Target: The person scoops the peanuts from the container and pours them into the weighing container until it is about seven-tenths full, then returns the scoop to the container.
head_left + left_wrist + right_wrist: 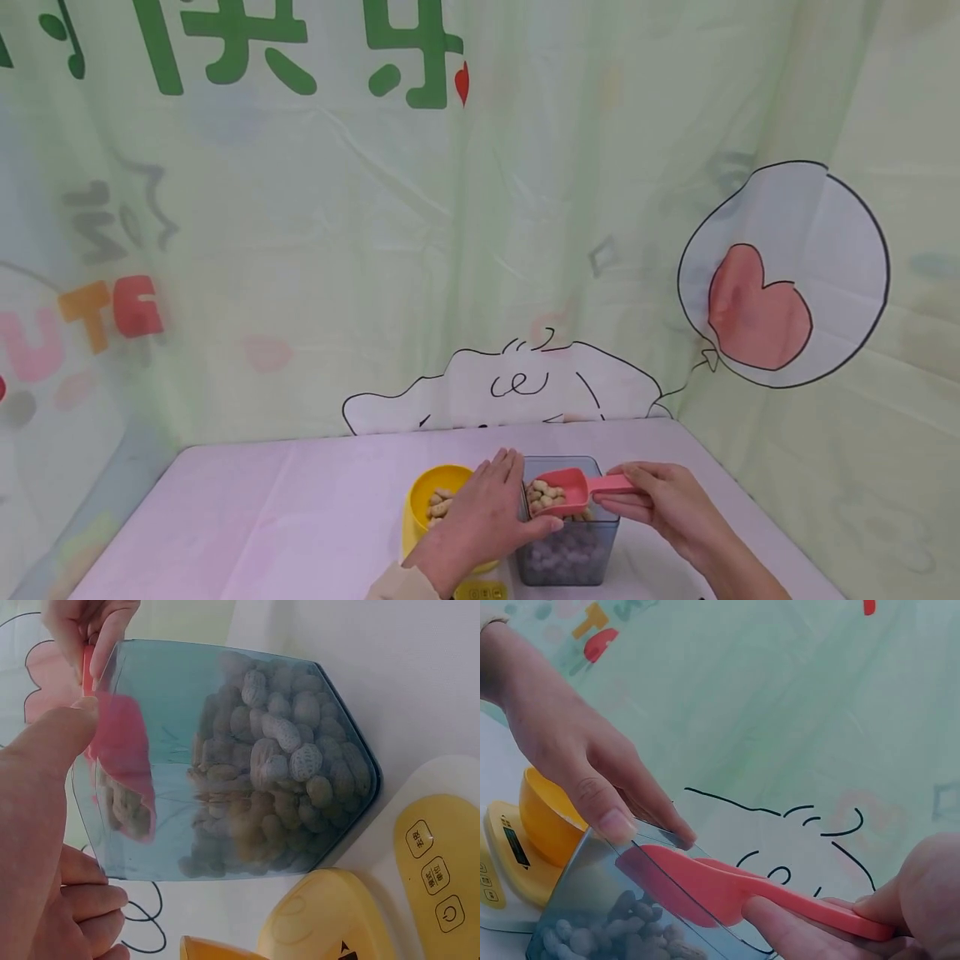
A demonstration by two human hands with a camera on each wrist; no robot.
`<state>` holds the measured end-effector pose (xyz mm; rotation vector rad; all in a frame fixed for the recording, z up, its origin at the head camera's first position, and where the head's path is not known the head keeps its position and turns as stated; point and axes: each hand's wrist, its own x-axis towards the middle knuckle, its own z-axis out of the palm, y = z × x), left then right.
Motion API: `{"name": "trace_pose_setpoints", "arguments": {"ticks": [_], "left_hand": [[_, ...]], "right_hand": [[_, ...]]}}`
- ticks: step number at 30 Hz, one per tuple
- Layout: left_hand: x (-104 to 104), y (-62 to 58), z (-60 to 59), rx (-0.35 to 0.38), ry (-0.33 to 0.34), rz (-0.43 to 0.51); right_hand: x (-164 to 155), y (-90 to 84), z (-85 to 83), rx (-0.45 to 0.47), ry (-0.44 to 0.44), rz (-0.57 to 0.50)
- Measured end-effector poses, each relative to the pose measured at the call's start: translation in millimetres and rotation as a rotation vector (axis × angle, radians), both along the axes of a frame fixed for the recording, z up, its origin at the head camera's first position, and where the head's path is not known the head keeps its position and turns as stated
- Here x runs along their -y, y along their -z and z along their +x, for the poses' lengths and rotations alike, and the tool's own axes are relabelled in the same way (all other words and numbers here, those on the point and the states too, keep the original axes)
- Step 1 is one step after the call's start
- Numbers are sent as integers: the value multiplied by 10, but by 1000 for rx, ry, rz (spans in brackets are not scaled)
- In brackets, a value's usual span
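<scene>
A clear bluish container (570,542) of peanuts in their shells stands on the table. My left hand (517,504) grips its left wall, thumb on the near side and fingers over the rim. My right hand (637,493) pinches the handle of a pink scoop (573,490). The scoop holds several peanuts and sits over the container's open top. In the left wrist view the scoop (124,772) shows through the container wall (225,690), beside my thumb (45,742). In the right wrist view the scoop (727,889) lies across the rim of the container (592,900).
A yellow bowl (431,487) with a few peanuts stands on a yellow scale (439,859) just left of the container. The lilac tablecloth (262,517) runs left and back. A printed green backdrop (375,250) closes the back and right sides.
</scene>
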<state>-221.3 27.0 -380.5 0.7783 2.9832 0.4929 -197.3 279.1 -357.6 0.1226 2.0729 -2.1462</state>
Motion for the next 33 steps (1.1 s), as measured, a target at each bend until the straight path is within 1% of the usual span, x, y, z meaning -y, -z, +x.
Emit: {"name": "trace_pose_setpoints", "arguments": {"ticks": [3, 7, 12, 17, 22, 24, 29, 33], "left_hand": [[4, 8, -5, 1, -5, 7], [14, 24, -1, 13, -6, 32], [72, 13, 25, 32, -7, 78], [212, -35, 57, 40, -5, 117], [384, -61, 60, 23, 2, 130], [450, -70, 54, 6, 0, 122], [600, -78, 56, -42, -30, 113], [741, -70, 68, -50, -55, 127]], "right_hand": [[-41, 4, 9, -18, -19, -16], [-73, -4, -1, -8, 17, -22], [-93, -36, -9, -3, 27, -35], [-85, -95, -5, -3, 20, -56], [-52, -146, -3, -10, 9, -68], [-19, -168, -7, -13, 10, -70], [112, -222, -24, -18, 20, -67], [256, -252, -48, -26, 20, -57]]}}
